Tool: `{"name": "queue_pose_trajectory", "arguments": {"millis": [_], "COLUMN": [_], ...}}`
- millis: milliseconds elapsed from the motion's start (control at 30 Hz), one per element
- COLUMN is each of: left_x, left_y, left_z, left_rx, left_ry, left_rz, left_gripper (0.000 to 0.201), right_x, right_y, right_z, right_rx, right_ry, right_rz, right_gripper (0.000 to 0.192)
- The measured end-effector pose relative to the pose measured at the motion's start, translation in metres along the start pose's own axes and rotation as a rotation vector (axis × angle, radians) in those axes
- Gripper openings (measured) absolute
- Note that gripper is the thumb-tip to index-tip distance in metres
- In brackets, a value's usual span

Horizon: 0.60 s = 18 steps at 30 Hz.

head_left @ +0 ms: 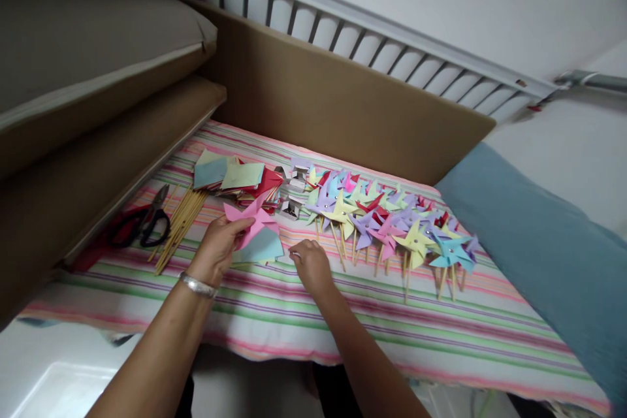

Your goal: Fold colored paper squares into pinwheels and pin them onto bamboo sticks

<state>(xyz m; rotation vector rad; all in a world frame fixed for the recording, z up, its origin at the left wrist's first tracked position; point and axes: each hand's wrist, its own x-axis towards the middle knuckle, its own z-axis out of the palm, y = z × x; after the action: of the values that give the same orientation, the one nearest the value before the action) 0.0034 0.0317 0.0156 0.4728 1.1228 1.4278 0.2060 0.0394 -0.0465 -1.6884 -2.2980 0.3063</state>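
pink paper pinwheel [251, 219] with folded pointed blades, gripped by left hand [218, 247].

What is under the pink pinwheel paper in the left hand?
Under the pink paper, held by the left hand, lies a light blue sheet on the striped cloth. What the sheet covers cannot be seen.

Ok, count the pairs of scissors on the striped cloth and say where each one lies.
1. The scissors, with dark handles, lie at the cloth's left edge, just left of the wooden sticks, beyond the left hand. More could be hidden under the paper stack.
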Motion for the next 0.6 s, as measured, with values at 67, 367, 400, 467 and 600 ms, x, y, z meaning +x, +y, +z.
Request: {"name": "queue_pose_trajectory", "arguments": {"millis": [67, 367, 400, 467, 600], "left_x": [0.001, 0.006, 0.006, 0.007, 0.009], "left_y": [-0.002, -0.011, -0.012, -0.013, -0.015], "left_z": [0.000, 0.004, 0.005, 0.006, 0.010], "left_rx": [-0.005, -0.024, -0.015, 0.004, 0.036], "left_ry": [0.003, -0.010, -0.003, 0.007, 0.020], "left_rz": [-0.001, -0.061, -0.063, -0.064, -0.073], "left_gripper": [0.024, 0.022, 0.022, 0.023, 0.024], "right_x": [0.004, 0.018, 0.020, 0.023, 0.030], "right_y": [0.000, 0.006, 0.008, 0.011, 0.017], "right_z": [0.003, -0.002, -0.003, -0.006, -0.009], "right_rx": [-0.012, 0.077, 0.097, 0.134, 0.191], "right_ry": [-0.004, -0.105, -0.127, -0.173, -0.199], "right_rz": [0.000, -0.014, -0.020, -0.030, -0.020], "right_gripper": [0.014, 0.017, 0.017, 0.017, 0.015]}}
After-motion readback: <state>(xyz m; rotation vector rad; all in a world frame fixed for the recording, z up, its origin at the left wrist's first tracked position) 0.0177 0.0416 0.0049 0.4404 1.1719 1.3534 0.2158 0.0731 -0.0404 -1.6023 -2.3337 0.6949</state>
